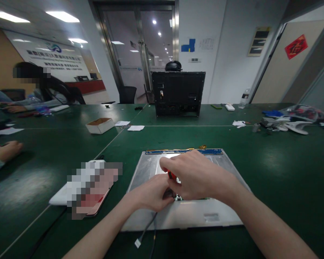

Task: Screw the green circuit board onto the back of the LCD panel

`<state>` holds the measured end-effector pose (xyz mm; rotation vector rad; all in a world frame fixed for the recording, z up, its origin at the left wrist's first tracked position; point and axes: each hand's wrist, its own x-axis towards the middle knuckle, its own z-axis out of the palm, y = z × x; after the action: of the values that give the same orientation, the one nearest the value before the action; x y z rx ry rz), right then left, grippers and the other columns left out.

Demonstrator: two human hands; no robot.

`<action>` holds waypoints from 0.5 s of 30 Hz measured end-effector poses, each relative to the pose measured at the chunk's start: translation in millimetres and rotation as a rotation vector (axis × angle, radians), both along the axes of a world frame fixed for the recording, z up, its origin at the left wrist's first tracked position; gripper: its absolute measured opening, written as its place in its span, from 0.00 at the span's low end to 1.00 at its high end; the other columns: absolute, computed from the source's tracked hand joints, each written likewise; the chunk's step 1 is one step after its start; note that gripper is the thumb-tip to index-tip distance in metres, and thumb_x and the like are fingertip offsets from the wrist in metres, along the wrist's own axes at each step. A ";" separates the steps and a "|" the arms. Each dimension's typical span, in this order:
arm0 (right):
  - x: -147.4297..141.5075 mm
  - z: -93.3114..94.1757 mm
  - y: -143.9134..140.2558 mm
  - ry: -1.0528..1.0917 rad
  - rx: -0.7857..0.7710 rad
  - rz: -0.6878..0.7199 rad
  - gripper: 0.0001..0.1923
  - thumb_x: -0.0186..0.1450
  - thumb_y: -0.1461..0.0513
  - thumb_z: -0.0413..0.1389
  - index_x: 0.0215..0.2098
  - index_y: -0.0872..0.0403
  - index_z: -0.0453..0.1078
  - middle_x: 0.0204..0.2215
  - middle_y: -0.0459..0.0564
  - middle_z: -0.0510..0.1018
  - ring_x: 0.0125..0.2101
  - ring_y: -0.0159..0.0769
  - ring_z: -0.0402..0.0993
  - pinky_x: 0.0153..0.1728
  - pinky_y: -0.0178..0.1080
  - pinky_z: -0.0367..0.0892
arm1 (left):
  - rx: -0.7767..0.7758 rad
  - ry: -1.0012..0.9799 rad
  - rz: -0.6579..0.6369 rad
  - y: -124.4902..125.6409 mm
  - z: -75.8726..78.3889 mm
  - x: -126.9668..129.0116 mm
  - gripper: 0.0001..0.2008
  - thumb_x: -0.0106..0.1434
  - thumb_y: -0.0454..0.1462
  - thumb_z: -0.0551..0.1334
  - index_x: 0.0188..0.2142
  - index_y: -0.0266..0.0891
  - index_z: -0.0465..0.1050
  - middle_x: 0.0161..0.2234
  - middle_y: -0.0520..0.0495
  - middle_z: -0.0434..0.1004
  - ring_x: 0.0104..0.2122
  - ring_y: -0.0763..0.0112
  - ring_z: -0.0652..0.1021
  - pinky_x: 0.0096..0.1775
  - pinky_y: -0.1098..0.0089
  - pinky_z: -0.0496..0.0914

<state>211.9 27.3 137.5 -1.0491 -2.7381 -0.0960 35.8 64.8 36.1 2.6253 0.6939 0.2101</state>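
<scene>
On the green table (272,172), dead centre, a bare LCD panel (151,169) lies metal back up, flat so both hands can bear down on it. Right hand (197,178) has its fingers clenched round a red-handled screwdriver (172,175), tip hidden; left hand (153,194) pinches in beside the tip, what it grips can't be told. Loose cable (147,228) trails off the near edge.
</scene>
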 end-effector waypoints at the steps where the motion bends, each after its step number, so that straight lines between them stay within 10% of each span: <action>1: 0.3 0.4 -0.1 -0.002 -0.003 0.004 0.08 0.61 0.62 0.53 0.39 0.53 0.65 0.29 0.48 0.78 0.25 0.33 0.69 0.22 0.37 0.43 | 0.009 -0.001 0.001 0.0 -0.5 -0.2 0.04 0.57 0.35 0.57 0.27 0.38 0.68 0.27 0.49 0.72 0.29 0.65 0.72 0.33 0.69 0.65; 15: -0.5 2.4 -1.4 -0.024 0.008 -0.015 0.07 0.63 0.58 0.54 0.37 0.52 0.64 0.27 0.47 0.77 0.25 0.33 0.70 0.21 0.37 0.42 | 0.035 0.044 0.006 -0.9 3.3 1.5 0.06 0.56 0.34 0.57 0.23 0.37 0.65 0.24 0.49 0.70 0.27 0.67 0.71 0.31 0.70 0.63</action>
<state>211.4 25.9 139.9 -1.0737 -2.7492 -0.1230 37.3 63.8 39.4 2.6684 0.7186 0.1682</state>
